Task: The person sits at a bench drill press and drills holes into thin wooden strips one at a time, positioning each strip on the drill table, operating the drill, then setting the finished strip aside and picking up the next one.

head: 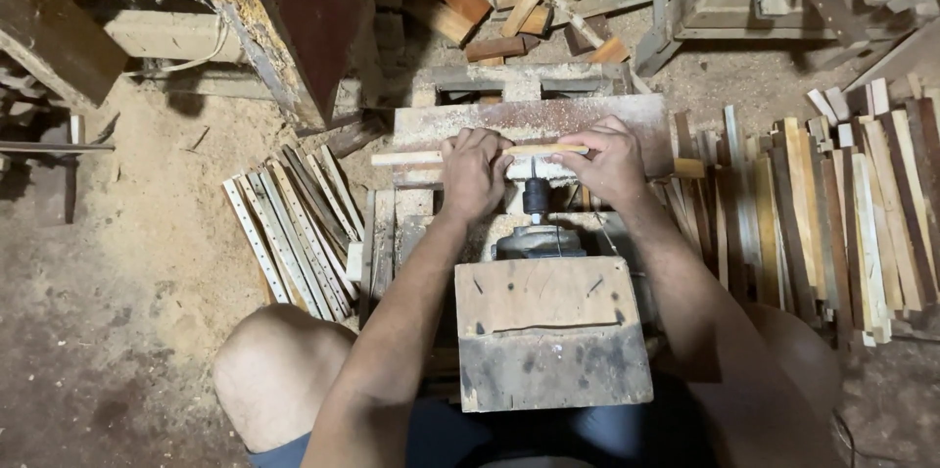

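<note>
Wooden stick (490, 154) gripped tight by left hand (474, 172) and right hand (609, 163), mid-frame, pressed flat on dusty worktop (607, 116) against spinning bit (536, 196), likely for steadiness.

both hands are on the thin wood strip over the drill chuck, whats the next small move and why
Probably slide the wood strip sideways along the dusty board. The left hand and right hand pin it across the black chuck, and the finished strips on the left carry rows of holes, so another hole position likely follows.
</note>
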